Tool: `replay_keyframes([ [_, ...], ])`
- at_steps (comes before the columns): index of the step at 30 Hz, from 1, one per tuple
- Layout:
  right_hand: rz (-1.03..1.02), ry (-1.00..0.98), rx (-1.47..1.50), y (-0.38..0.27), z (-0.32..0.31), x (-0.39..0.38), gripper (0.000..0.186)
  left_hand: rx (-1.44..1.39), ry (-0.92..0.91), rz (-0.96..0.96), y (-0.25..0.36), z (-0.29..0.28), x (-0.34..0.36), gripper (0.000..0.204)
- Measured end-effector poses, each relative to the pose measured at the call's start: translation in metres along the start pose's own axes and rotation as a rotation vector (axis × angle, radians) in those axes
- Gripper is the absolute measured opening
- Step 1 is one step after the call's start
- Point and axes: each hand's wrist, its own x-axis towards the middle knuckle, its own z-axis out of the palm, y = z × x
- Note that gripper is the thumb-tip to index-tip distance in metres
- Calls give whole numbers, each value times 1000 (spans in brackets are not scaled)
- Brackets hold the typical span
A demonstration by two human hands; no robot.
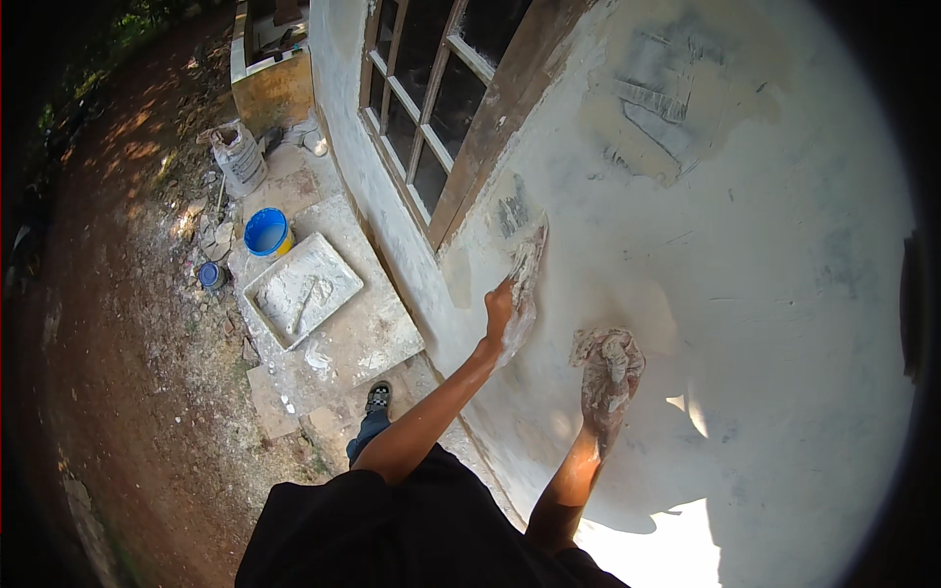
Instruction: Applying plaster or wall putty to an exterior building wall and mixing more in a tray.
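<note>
Both my hands are raised in front of a whitish plastered wall [784, 314]. My left hand [503, 306] is closed at the lower corner of the window, its thumb side bare. It grips a thin, flat putty-coated piece [529, 260], seen almost edge-on beside a grey patch on the wall. Lower and to the right, my right hand [610, 384] is thickly smeared with wet putty. Its fingers are bent closed around a pale, putty-covered lump, whose kind I cannot make out.
A wooden-framed window [431, 108] sits in the wall at upper left. On the paving below are a putty-smeared tray [333, 257] with a tool in it, a blue-and-yellow bucket [278, 235], a white sack [239, 162] and a small dark blue can [210, 275]. Bare earth lies farther left.
</note>
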Motion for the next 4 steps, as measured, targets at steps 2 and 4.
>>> replay_keyframes([
  [2,14,-6,-4,2,2,2,17,54,-159,-79,-4,-16,-19,19],
  [4,37,-33,1,0,1,5,18,40,-233,67,-23,-47,-9,34],
])
